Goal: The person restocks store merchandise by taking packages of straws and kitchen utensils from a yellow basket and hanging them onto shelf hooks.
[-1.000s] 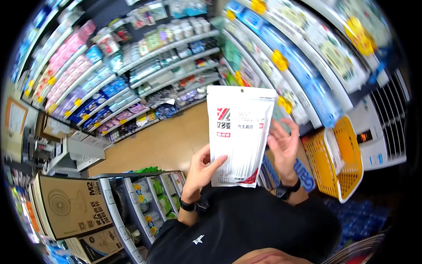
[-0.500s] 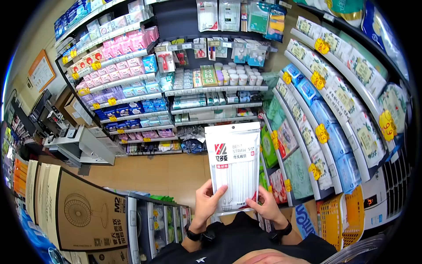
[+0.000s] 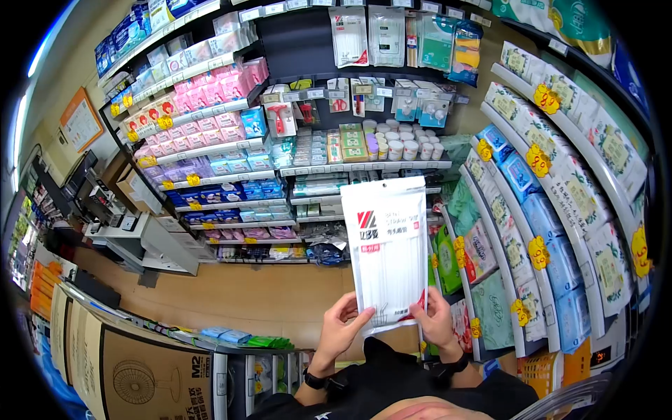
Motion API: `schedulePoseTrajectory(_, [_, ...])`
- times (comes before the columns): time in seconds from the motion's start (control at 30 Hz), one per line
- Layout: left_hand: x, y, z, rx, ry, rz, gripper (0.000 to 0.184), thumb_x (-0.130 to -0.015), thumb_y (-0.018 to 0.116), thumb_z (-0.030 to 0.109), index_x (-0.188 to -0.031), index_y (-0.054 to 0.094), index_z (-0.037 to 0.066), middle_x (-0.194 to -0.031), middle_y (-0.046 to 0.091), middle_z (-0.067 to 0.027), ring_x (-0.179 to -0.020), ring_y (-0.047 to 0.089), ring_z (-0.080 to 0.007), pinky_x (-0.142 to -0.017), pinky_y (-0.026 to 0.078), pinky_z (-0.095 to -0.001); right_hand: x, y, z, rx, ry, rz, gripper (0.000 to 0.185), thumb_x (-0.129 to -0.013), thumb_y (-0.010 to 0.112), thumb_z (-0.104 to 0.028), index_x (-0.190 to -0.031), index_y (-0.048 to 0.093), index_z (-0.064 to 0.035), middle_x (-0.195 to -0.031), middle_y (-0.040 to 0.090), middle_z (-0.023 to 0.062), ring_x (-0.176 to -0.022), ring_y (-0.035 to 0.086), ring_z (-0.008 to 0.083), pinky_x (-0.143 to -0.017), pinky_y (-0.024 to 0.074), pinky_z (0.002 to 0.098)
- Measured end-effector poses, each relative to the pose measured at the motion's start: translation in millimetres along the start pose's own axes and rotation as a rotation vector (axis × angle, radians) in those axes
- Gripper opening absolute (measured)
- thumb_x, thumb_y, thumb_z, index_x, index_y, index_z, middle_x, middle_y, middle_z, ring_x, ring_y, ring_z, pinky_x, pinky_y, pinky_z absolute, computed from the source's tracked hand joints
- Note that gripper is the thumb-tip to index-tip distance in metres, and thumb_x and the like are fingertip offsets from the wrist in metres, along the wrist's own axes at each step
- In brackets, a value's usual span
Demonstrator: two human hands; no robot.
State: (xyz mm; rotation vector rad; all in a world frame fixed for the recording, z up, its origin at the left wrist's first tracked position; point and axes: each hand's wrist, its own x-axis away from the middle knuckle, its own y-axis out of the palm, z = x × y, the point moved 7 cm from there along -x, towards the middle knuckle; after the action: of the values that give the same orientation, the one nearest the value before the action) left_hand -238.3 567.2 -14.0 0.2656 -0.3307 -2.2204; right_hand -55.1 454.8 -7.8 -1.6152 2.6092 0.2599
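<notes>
A white pack of bent straws (image 3: 392, 269) is held upright in front of me, its printed front with a red-and-black logo facing me. My left hand (image 3: 341, 327) grips its lower left edge, thumb on the front and fingers behind. On the lower right corner, my right hand (image 3: 435, 320) pinches the pack, with the thumb over a red patch. The fingers behind the pack are partly hidden. Beyond it, a similar white pack (image 3: 349, 36) hangs on the back rack.
Shelves of pink tissue packs (image 3: 204, 87) stand at the back left. White tubs (image 3: 395, 149) line the middle shelf. Wipes packs (image 3: 549, 245) fill the curved shelves on the right, above a yellow basket (image 3: 539, 374). A fan carton (image 3: 150, 374) sits at the lower left.
The view has tilted up and turned a little, so the shelves appear lower and farther right. The straw pack has risen slightly and tilts more; both hands still hold it.
</notes>
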Motion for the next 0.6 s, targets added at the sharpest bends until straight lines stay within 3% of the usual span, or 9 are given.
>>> schedulePoseTrajectory(0.17, [-54,5,11,-0.099,0.018,-0.002,0.038,-0.094,0.069,-0.002,-0.129,0.056,-0.007,-0.116,0.07,-0.0146,-0.108,0.067,-0.0167,-0.095,0.054,-0.0296,-60,-11,-3,-0.046,-0.035,-0.037,0.035,-0.095,0.067,-0.001,-0.127,0.053,0.0043,-0.111,0.067,0.0098,-0.102,0.064,0.0123,-0.091,0.0508,0.0266])
schedulePoseTrajectory(0.4, [-120,12,14,-0.165,0.083,0.078,0.041,-0.093,0.071,0.001,-0.13,0.057,-0.007,-0.115,0.071,-0.0141,-0.104,0.068,-0.0151,-0.09,0.055,-0.0264,-130,-30,1,-0.111,-0.046,-0.093,0.043,-0.094,0.067,0.001,-0.132,0.048,0.0045,-0.12,0.064,0.0138,-0.108,0.063,0.0152,-0.095,0.0506,0.0288])
schedulePoseTrajectory(0.6, [-163,17,5,-0.096,0.103,0.125,0.04,-0.092,0.072,0.0,-0.129,0.058,-0.007,-0.112,0.072,-0.0138,-0.103,0.068,-0.015,-0.089,0.055,-0.0262,-170,-39,-1,-0.196,-0.104,-0.101,0.071,-0.093,0.063,0.006,-0.154,0.027,0.0026,-0.128,0.061,0.0195,-0.116,0.062,0.0211,-0.099,0.05,0.0326])
